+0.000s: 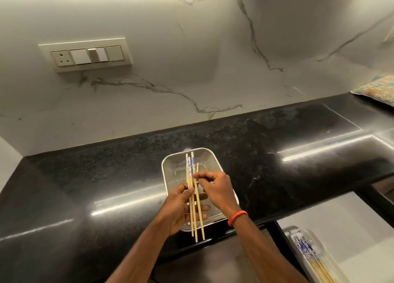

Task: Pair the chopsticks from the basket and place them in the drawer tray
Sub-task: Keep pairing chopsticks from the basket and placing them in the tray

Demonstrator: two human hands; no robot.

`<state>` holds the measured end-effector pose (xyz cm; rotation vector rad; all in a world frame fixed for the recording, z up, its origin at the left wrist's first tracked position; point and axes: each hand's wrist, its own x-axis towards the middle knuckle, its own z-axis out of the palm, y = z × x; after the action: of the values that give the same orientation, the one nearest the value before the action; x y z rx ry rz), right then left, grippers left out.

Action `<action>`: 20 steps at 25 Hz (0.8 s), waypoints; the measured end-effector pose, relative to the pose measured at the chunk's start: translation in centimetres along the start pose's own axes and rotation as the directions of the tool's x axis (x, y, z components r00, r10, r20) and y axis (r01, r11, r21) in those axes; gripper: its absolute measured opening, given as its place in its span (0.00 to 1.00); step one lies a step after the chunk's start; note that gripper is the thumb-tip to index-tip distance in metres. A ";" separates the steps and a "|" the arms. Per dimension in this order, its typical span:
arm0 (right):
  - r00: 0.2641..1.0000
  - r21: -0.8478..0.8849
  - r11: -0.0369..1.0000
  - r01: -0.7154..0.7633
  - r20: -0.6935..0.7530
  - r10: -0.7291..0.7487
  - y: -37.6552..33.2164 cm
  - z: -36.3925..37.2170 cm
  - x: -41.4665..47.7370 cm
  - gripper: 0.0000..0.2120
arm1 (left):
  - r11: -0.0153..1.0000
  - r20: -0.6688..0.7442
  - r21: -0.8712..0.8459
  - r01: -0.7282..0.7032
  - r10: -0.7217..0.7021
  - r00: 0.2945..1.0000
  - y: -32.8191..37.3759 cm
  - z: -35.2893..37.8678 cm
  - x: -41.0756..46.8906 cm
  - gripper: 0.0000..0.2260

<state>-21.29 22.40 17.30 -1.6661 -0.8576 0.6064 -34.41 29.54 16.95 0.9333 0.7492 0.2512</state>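
Head view, sole view. Item: chopsticks, wooden, pale shafts with blue-and-white patterned tops; about three or four sticks in a loose bundle, exact count not resolvable where they overlap. Position: held in the air over the basket, a shallow metal mesh tray standing on the black counter near its front edge. Long axis: near-far, patterned ends pointing away toward the wall, plain tips pointing back at the person and overhanging the counter edge. Left hand: beneath and left of the bundle, palm up, fingers curled round the mid-shafts, thumb pressed on top; closed on the sticks and carrying their weight. Right hand: directly right of the bundle and touching it, thumb and forefinger pinched on the rightmost stick just below its patterned part, remaining fingers loosely bent; a red band sits on that wrist. Basket contents: apparently none left lying in it, though the hands cover part of its floor. Destination: drawer tray, clear plastic, low and right in the open drawer, already holding several chopsticks laid lengthwise, patterned ends farther away. Judgement: the right hand is the nearer to the tray; the stick it pinches needs separating sideways to the right before matching.
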 end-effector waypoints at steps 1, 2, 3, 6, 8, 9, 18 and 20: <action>1.000 -0.004 1.000 -0.005 -0.011 0.005 0.1 -0.1 -0.2 0.09 | 1.000 0.013 0.016 -0.001 0.001 1.000 -0.1 0.3 0.1 0.11; 0.999 -0.001 1.000 -0.023 -0.028 0.023 0.3 -0.3 -0.4 0.07 | 1.000 0.023 0.031 -0.004 0.003 1.000 -0.2 0.6 0.2 0.11; 0.997 0.018 0.998 -0.054 -0.057 0.055 0.4 -0.7 -0.5 0.04 | 0.999 0.031 0.047 -0.005 0.004 1.000 -0.4 0.9 0.3 0.11; 0.968 0.165 0.963 -0.214 -0.097 0.232 0.6 -2.0 -0.9 0.10 | 0.995 0.059 0.095 -0.011 0.005 0.998 -0.8 1.7 0.5 0.11; 0.948 0.290 0.911 -0.292 -0.039 0.317 0.7 -3.0 -1.3 0.16 | 0.993 0.101 0.115 -0.010 -0.002 0.995 -1.1 2.4 0.6 0.11; 0.943 0.343 0.888 -0.306 -0.016 0.331 0.8 -3.5 -1.6 0.17 | 0.992 0.125 0.124 -0.010 -0.006 0.992 -1.3 2.8 0.6 0.11; 0.912 0.422 0.867 -0.264 -0.183 0.367 2.5 -7.3 -4.1 0.22 | 0.978 0.272 0.203 0.036 -0.092 0.958 -4.0 6.3 0.9 0.12; 0.909 0.405 0.875 -0.265 -0.197 0.367 2.7 -8.3 -4.8 0.21 | 0.976 0.286 0.215 0.037 -0.099 0.953 -4.5 7.1 1.1 0.10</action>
<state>-17.25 13.34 16.66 -1.5017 -0.2446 0.6992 -29.33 22.97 15.47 1.1115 0.5353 -0.0300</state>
